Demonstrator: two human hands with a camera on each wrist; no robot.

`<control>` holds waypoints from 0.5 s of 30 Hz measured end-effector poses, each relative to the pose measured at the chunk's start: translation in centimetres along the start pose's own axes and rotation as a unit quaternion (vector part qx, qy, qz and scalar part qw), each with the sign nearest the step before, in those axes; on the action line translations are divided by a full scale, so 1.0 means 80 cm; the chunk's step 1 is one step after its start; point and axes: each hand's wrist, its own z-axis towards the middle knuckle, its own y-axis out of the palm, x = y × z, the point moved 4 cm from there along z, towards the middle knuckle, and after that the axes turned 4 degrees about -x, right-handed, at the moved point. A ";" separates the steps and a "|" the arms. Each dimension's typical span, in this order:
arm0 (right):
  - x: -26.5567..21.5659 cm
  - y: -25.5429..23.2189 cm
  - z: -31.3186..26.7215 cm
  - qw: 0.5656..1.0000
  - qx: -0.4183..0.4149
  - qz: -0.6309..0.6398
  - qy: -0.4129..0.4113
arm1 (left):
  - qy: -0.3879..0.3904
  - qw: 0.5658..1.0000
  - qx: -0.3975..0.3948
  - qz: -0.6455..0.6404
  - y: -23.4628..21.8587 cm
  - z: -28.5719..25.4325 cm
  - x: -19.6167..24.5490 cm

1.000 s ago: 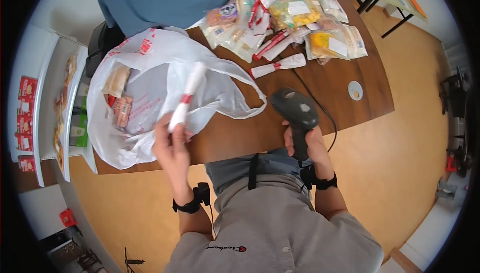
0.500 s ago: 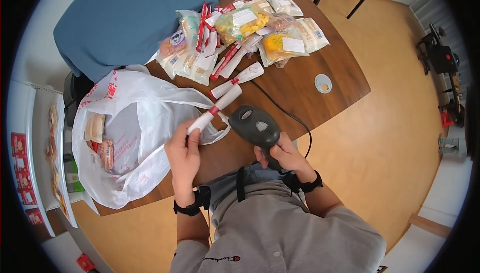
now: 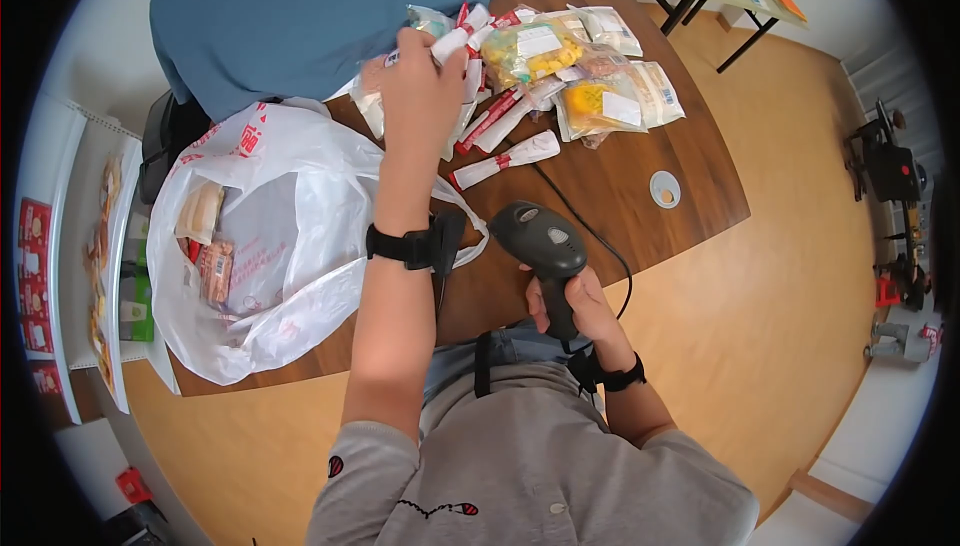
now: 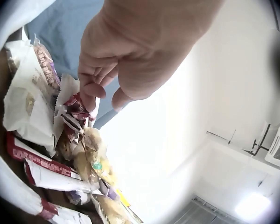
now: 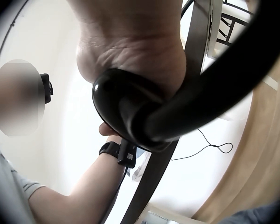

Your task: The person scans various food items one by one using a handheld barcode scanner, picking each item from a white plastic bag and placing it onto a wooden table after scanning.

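Observation:
My left hand (image 3: 420, 86) is over the upper left of the pile, pinching a white stick-shaped packet (image 3: 462, 34) with a red band. In the left wrist view, the fingers and thumb of this hand (image 4: 130, 56) are close above red wrappers (image 4: 75, 105); the pinched packet is mostly hidden. My right hand (image 3: 585, 306) grips the handle of a black handheld scanner (image 3: 540, 238) low over the table's near edge. From the right wrist, the scanner's dark underside (image 5: 126, 105) covers most of the fingers of the hand (image 5: 135, 56).
An open white plastic bag (image 3: 330, 161) with a few packets inside lies left on the wooden table (image 3: 690, 181). Yellow-filled packets (image 3: 600, 106) and another red-and-white stick (image 3: 505, 159) lie farther right. A black cable (image 3: 610, 246) runs beside the scanner. A blue chair back (image 3: 320, 26) stands behind.
My left hand has moved away from beside the bag, up and over the pile, with the white packet. My right hand still holds the scanner. The head view has shifted.

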 end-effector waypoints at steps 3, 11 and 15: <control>0.003 -0.001 -0.002 1.000 0.009 0.002 0.008 | 0.033 0.999 0.009 0.002 -0.009 -0.020 0.006; -0.001 0.004 0.006 0.997 0.055 -0.035 0.031 | -0.146 0.989 0.007 -0.019 -0.187 -0.127 -0.092; -0.001 0.000 0.006 1.000 0.014 -0.020 0.018 | -0.235 0.942 0.082 0.226 -0.352 -0.185 -0.216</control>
